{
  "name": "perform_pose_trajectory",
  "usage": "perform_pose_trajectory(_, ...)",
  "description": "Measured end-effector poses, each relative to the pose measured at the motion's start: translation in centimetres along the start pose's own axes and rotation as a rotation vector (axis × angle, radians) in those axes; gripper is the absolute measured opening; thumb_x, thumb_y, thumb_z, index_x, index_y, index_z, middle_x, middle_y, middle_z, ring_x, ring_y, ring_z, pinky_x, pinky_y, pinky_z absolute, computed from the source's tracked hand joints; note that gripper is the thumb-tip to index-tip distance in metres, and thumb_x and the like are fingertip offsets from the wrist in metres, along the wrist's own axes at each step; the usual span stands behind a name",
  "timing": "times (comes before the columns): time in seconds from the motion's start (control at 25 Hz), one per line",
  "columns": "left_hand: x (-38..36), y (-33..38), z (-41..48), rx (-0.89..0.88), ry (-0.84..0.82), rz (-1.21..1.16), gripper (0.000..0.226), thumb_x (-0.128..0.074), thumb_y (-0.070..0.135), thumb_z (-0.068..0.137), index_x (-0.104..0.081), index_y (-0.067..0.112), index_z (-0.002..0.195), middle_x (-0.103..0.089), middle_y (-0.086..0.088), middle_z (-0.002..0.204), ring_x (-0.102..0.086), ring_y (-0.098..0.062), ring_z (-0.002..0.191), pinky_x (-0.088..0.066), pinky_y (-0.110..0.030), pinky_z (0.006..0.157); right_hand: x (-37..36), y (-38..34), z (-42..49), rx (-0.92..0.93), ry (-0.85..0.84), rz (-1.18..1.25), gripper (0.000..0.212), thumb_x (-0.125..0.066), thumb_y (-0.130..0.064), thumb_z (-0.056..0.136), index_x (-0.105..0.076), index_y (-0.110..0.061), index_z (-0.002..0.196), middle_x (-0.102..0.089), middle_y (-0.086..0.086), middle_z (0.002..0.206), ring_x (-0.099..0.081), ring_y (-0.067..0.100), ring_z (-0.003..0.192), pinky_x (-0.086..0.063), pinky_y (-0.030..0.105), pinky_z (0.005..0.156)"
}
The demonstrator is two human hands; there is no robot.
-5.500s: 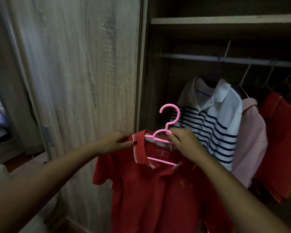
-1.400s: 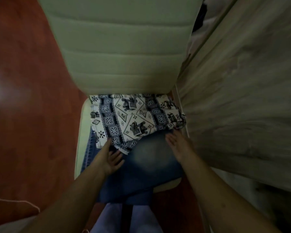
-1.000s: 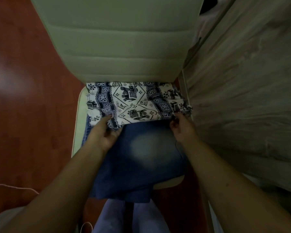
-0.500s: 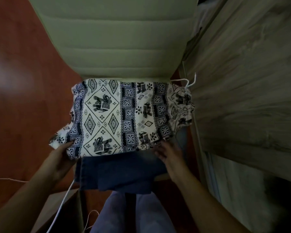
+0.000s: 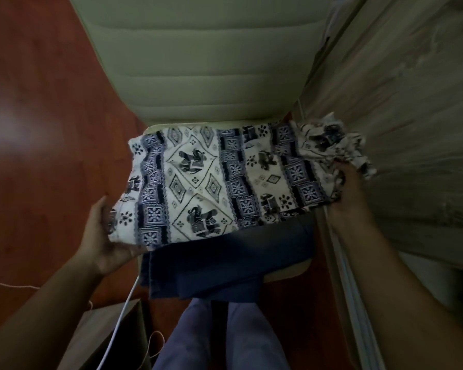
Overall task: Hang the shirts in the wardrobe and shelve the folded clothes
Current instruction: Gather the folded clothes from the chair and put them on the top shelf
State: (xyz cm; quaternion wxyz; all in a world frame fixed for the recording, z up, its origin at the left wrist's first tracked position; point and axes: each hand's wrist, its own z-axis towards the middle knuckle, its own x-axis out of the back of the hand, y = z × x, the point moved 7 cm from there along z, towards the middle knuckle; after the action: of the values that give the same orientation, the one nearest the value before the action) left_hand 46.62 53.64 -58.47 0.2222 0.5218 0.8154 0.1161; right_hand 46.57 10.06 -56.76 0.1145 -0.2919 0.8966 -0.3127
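Red-brown floor [image 5: 38, 129] fills left of frame. Wood-grain wardrobe door [image 5: 412, 102] down right side. Cream padded chair [image 5: 203, 62] top centre, back toward top.
Folded printed cloth [image 5: 225, 182], white with dark elephant pattern, mid-frame over chair seat, held between both hands.
Folded blue denim [image 5: 225, 257] on seat below it, front edge overhanging.
Left hand [image 5: 102, 236] cups cloth's lower-left corner, thumb up along side, fingers hidden underneath.
Right hand [image 5: 350, 190] grips bunched right end, fingertips hidden in folds.
Brown paper bag [image 5: 104, 340] lower left; white cable [image 5: 123, 311] across it.
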Motion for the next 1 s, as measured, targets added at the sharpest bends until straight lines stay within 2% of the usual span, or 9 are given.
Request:
perform_pose_trajectory(0.08,-3.1,-1.0,-0.3,0.112,-0.080,0.098,0.047,-0.053,0.058,0.082,-0.074,0.018,0.096,-0.072,-0.010,0.103,-0.070,-0.027,0.089,-0.058,-0.045,0.076,1.2,-1.7,-0.5,0.141,-0.054,0.053,0.027,-0.065,-0.026,0.082,-0.067,-0.009,0.103,-0.069,0.008,0.107,-0.067,0.026,0.097,-0.058,0.037,0.080)
perform_pose_trajectory(0.24,-6.8,-2.1,0.0,0.127,-0.015,0.481,0.079,-0.066,0.059,0.076,-0.041,0.021,0.140,-0.036,-0.015,0.150,-0.038,-0.034,0.135,-0.036,-0.049,0.107,1.9,-4.4,-2.6,0.447,-0.047,-0.032,0.041,-0.067,-0.017,0.083,-0.056,-0.012,0.122,-0.065,0.008,0.121,-0.064,0.021,0.111,-0.052,0.043,0.094)
perform_pose_trajectory(0.4,-8.0,-1.5,0.0,-0.009,-0.016,0.642,0.059,-0.054,0.047,0.089,-0.041,0.009,0.132,-0.050,-0.011,0.133,-0.051,-0.024,0.109,-0.036,-0.039,0.097,-2.8,-4.6,-8.5,0.687,-0.058,-0.287,0.046,-0.063,-0.022,0.088,-0.043,-0.009,0.128,-0.058,-0.004,0.118,-0.060,-0.007,0.100,-0.053,0.024,0.090)
perform_pose_trajectory(0.52,-6.2,-1.9,0.6,0.087,-0.104,0.572,0.073,-0.052,0.060,0.086,-0.035,0.018,0.143,-0.039,-0.007,0.147,-0.039,-0.027,0.134,-0.029,-0.047,0.110,-10.2,-0.1,-12.8,0.769,-0.341,-0.472,0.050,-0.059,-0.022,0.090,-0.032,-0.023,0.132,-0.055,-0.004,0.121,-0.059,-0.005,0.098,-0.052,0.016,0.078)
perform_pose_trajectory(0.6,-5.2,-1.8,0.2,0.148,-0.128,0.519,0.073,-0.053,0.070,0.079,-0.044,0.026,0.137,-0.045,-0.013,0.145,-0.047,-0.028,0.130,-0.039,-0.054,0.104,-14.9,5.6,-14.1,0.738,-0.619,-0.670,0.055,-0.054,-0.031,0.091,-0.024,-0.030,0.137,-0.052,-0.001,0.131,-0.057,0.010,0.111,-0.052,0.034,0.091)
perform_pose_trajectory(0.72,-4.8,-0.9,0.2,0.076,-0.151,0.516,0.060,-0.025,0.071,0.087,-0.059,0.032,0.117,-0.064,-0.006,0.125,-0.061,-0.019,0.115,-0.049,-0.050,0.095,-16.8,13.9,-12.7,0.836,-0.821,-1.222,0.059,-0.044,-0.027,0.094,-0.018,-0.026,0.146,-0.031,0.003,0.152,-0.035,0.021,0.137,-0.030,0.054,0.110)
perform_pose_trajectory(0.84,-4.5,-0.3,0.5,0.066,-0.164,0.600,0.086,-0.023,0.087,0.074,-0.045,0.031,0.135,-0.056,-0.005,0.133,-0.053,-0.026,0.121,-0.040,-0.055,0.102,-15.8,15.9,-12.2,0.890,-0.894,-1.380,0.055,-0.045,-0.017,0.096,-0.024,-0.016,0.146,-0.017,0.002,0.159,-0.017,0.020,0.145,-0.020,0.044,0.118)
perform_pose_trajectory(0.92,-3.7,1.0,1.1,-0.085,0.026,0.671,0.074,-0.029,0.075,0.084,-0.041,0.020,0.132,-0.051,-0.010,0.131,-0.052,-0.031,0.114,-0.047,-0.047,0.094,-15.4,14.6,-12.5,0.854,-0.910,-1.252,0.048,-0.045,-0.009,0.095,-0.033,-0.010,0.142,-0.026,0.006,0.156,-0.026,0.018,0.142,-0.021,0.027,0.116)
perform_pose_trajectory(1.0,-3.5,4.4,0.9,-0.473,0.259,0.774,0.047,-0.038,0.058,0.093,-0.043,0.017,0.117,-0.048,-0.012,0.125,-0.054,-0.028,0.107,-0.052,-0.040,0.085,-14.7,12.8,-12.5,0.854,-0.846,-1.166,0.040,-0.045,-0.006,0.094,-0.045,-0.008,0.133,-0.038,0.008,0.149,-0.034,0.017,0.136,-0.027,0.022,0.113)
